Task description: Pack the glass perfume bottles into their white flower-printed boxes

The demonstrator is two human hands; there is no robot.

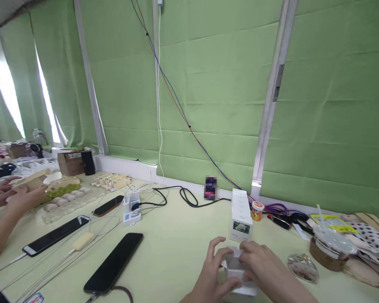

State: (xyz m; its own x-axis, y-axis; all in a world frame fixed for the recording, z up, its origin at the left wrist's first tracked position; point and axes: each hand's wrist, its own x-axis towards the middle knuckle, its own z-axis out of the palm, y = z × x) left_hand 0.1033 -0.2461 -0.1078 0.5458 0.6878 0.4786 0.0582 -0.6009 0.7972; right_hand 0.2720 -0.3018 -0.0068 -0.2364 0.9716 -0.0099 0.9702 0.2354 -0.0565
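Observation:
Near the front edge of the table, a small white box (233,274) sits between my two hands. My left hand (212,273) grips its left side, with the thumb low and the fingers curled at the top. From the right, my right hand (262,265) has its fingers bent over the top of the same box. A white flap sticks out at the upper left, and my fingers hide part of the opening. Just beyond stands a row of similar white boxes (240,210), the nearest with a plant picture on its front.
To the right are a glass bottle (303,267), a lidded cup (330,248) and a small orange tub (257,210). Phones (113,263), cables and a power strip (132,210) lie left. Another person's hands (27,195) work beside an egg tray (72,206).

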